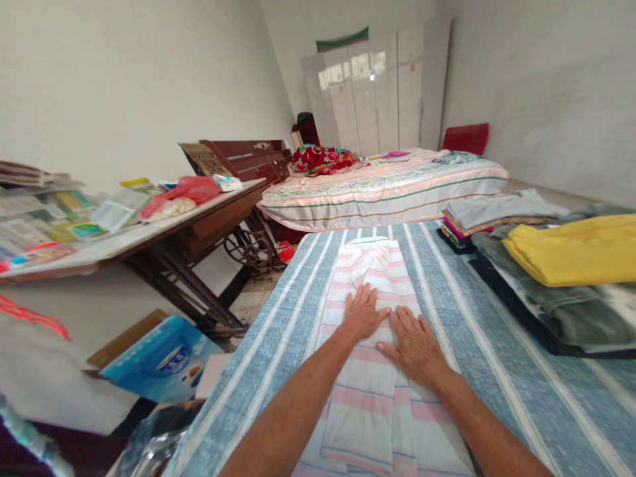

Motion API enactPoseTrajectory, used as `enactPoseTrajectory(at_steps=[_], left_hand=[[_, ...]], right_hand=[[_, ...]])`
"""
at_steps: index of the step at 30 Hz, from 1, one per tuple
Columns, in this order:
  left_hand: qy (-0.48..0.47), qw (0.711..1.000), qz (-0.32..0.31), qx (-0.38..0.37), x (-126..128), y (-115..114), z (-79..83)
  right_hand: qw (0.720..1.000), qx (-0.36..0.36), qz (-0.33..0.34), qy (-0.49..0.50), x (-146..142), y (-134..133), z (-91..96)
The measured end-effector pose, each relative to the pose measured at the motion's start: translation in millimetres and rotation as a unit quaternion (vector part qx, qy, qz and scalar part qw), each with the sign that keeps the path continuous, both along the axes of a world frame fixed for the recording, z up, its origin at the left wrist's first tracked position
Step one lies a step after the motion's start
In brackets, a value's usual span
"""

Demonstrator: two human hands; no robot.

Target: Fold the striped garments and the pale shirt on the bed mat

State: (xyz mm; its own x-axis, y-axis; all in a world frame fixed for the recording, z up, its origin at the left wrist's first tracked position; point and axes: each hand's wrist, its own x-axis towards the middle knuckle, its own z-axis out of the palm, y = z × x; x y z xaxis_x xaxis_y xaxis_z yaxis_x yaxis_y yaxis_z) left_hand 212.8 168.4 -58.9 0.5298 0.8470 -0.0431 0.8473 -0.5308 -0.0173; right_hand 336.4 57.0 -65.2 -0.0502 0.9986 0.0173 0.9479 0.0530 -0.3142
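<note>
A white shirt with pink and thin blue stripes [365,397] lies lengthwise, folded into a long strip, on the blue-and-white striped sheet [278,351]. Flat on its middle rests my left hand [364,313], fingers spread and pointing away from me. Just right of it, my right hand [415,346] presses on the cloth, thumb toward the left hand and fingers stretched out. Neither hand grips the fabric. The shirt's far end, near the bed's far edge, looks a little rumpled.
Stacks of folded clothes, one topped by a yellow garment [581,248], stand at the right. To the left is a cluttered table [119,245] with a blue box [161,358] below. Beyond are another bed [377,199] and a pale wardrobe [365,99].
</note>
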Motion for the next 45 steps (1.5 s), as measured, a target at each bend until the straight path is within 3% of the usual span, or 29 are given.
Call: enactPoseTrajectory(at_steps=[9,17,23,27,31,37,45], left_hand=[[0.002,1.0,0.006,-0.011,0.9,-0.9,2.7],[-0.001,1.0,0.006,-0.018,1.4,-2.7,5.0],[0.015,0.998,0.026,-0.064,9.3,1.1,22.0],[0.005,0.999,0.036,-0.029,27.0,5.1,31.4],[-0.03,0.999,0.031,0.005,39.0,10.8,19.8],[-0.044,0.999,0.025,0.003,36.9,18.1,-6.8],[-0.044,0.999,0.026,-0.002,37.7,19.7,-8.3]], right_hand=[[0.999,0.01,-0.049,-0.017,-1.3,-1.5,0.0],[0.999,-0.008,-0.052,-0.015,-0.8,-0.9,1.3],[0.999,-0.017,-0.05,-0.009,-0.6,-0.9,2.3],[0.999,-0.009,-0.052,-0.014,-0.6,-1.2,0.8],[0.998,-0.004,-0.052,-0.021,0.0,-0.7,-3.8],[0.998,0.017,-0.056,-0.031,1.2,0.3,-10.0],[0.996,0.052,-0.06,-0.04,4.6,-0.2,-11.5]])
